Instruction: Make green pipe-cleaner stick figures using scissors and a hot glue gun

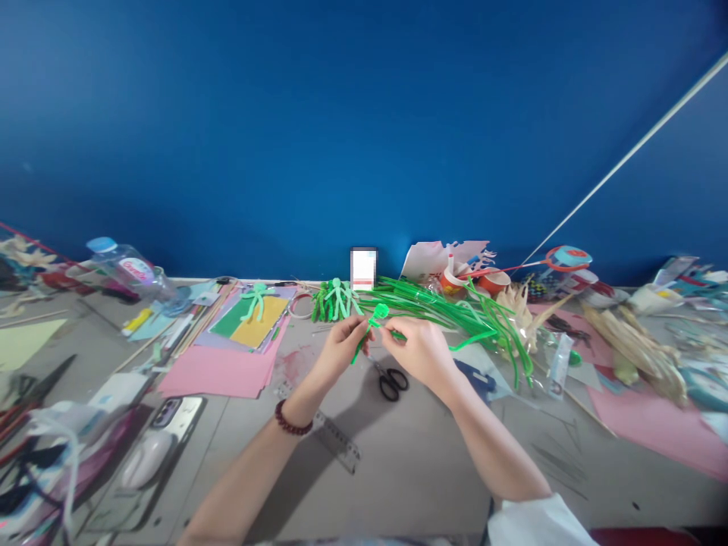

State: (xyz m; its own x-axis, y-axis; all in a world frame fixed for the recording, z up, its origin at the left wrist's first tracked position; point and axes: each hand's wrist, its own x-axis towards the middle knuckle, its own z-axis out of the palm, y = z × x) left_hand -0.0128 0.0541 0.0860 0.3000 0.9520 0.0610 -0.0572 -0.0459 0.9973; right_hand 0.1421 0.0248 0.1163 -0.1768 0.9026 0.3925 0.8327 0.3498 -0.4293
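Head view: a grey table runs in front of me below a blue wall.
Far left: dark-bladed scissors lie near the table's side, with a clear bottle capped in blue lying farther back.
Phone and mouse: a pale mouse rests on a light phone.
Paper: pink sheets sit under green and yellow ones, and a light-green figure lies on top.
Green cluster: several fuzzy figures crowd together just beyond my left hand.
Ruler: a clear ruler slants out from below my beaded bracelet.
Left hand: my left hand pinches a green fuzzy piece, thumb and fingers drawn together around it.
Green piece: it is up between my two hands, rounded top away from me, a tail hanging beneath my left fingers.
Screen: a small lit screen stands upright at the wall.
Black scissors: black-handled scissors lie below, between my wrists.
Right hand: my right hand has its fingertips narrow, nipping a strand of the same piece.
Right side: long green stems spread behind that hand, then dry husks and pink paper.
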